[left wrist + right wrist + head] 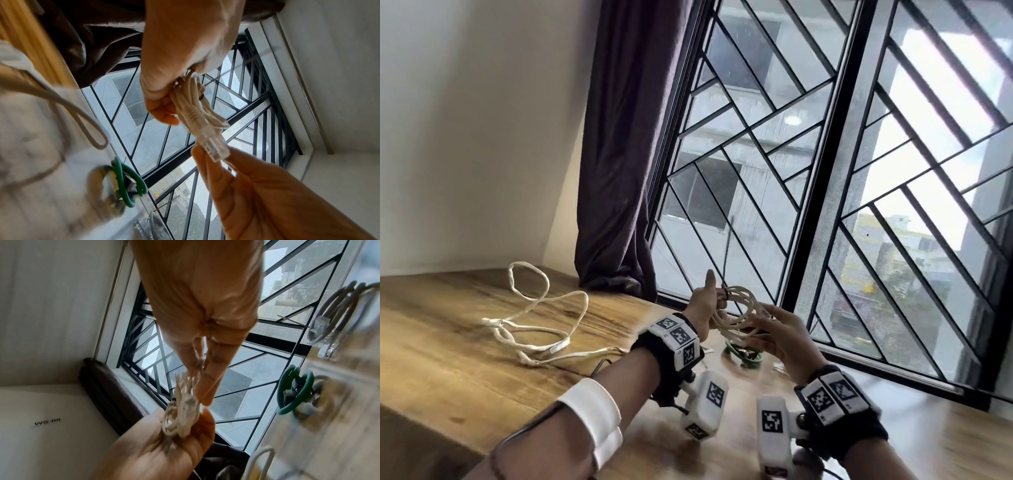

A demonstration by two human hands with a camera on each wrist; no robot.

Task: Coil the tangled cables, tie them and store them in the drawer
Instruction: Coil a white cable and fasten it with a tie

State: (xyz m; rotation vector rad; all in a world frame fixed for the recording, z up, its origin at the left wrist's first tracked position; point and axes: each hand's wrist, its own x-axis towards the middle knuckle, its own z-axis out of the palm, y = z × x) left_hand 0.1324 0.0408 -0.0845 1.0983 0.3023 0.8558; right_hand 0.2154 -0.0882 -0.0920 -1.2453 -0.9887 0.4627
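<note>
Left hand [703,308] grips cream coil [736,310] | right hand [779,334] pinches its plug [213,148] | step: coiling done, tying next | needs a tie round the loops

Cream cable coil [736,310]: partly hidden behind left hand [702,305] and right hand [780,334]; tie state cannot be told
Green cable bundle [743,354]: small, partly covered by right hand
Grey cable coil [339,313]: blurred, cut by frame edge
Counter [30,178]: smeared in both wrist views
</note>
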